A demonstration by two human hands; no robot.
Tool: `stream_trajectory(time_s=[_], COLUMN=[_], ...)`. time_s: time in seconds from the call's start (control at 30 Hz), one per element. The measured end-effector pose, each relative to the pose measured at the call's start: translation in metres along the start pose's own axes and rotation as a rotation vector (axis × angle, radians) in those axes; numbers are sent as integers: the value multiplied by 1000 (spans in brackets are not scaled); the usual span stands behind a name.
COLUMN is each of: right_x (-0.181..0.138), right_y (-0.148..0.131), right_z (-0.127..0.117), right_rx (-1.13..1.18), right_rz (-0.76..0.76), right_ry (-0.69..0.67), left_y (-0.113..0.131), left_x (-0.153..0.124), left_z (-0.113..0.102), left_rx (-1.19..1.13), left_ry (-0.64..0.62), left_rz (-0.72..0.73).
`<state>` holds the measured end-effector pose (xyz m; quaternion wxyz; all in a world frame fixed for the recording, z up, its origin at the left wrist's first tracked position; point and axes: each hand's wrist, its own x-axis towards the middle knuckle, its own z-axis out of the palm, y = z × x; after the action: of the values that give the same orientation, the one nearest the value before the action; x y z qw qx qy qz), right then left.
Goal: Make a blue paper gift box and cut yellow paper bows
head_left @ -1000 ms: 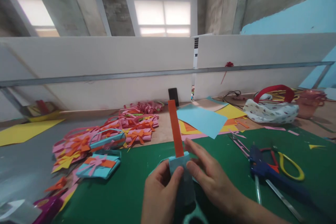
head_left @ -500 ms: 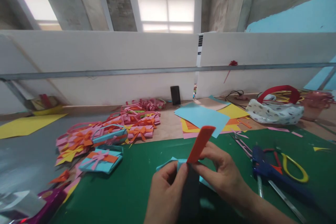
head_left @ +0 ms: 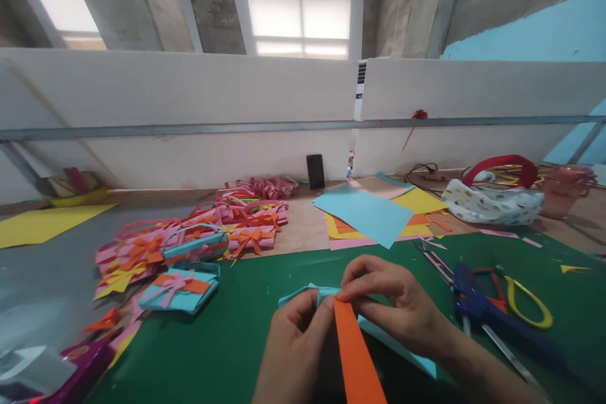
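An orange paper strip (head_left: 357, 353) hangs down toward me, its top end over the edge of a folded light-blue paper piece (head_left: 398, 348). My left hand (head_left: 298, 338) is closed on the blue piece, with its thumb by the strip's top end. The fingertips of my right hand (head_left: 392, 303) press together on the strip at that same edge. Both hands cover much of the blue piece. Left of them lies a small blue paper bag (head_left: 189, 300) with an orange band and a pink bow.
A blue glue gun (head_left: 487, 303) and yellow-handled scissors (head_left: 533, 309) lie right on the green mat (head_left: 237, 353). Pink paper bags (head_left: 142, 249) are heaped at left. Coloured sheets (head_left: 364, 211), a phone (head_left: 315, 172) and a fabric basket (head_left: 492, 202) are behind. A purple tool (head_left: 89, 366) is near left.
The orange strip stood up and leaned right; now it is folded down toward me. My right fingers have shifted to its top end, while my left hand keeps its hold.
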<state>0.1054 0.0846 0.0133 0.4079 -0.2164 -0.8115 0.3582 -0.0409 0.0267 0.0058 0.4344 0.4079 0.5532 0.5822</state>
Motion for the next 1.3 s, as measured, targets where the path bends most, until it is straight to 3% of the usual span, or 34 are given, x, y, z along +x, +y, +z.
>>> stream_trajectory(time_s=[0.23,0.7,0.97,1.3], right_x=[-4,-2,-6,-5], right_y=[4,-2,-3,-7], right_z=[4,5,10,17], right_rx=[-72,-103,-169,-238], right_rz=[-210,-98,43,-29], right_ry=[98,18,144,208], left_y=[5,-1,-3,1], left_x=[0,-1,-6,-15], left_z=[-3,-4,0,5], left_rx=[25,62,172,369], left_ry=[-44,-83,-20,58], left_rz=[-17,-19,83,188])
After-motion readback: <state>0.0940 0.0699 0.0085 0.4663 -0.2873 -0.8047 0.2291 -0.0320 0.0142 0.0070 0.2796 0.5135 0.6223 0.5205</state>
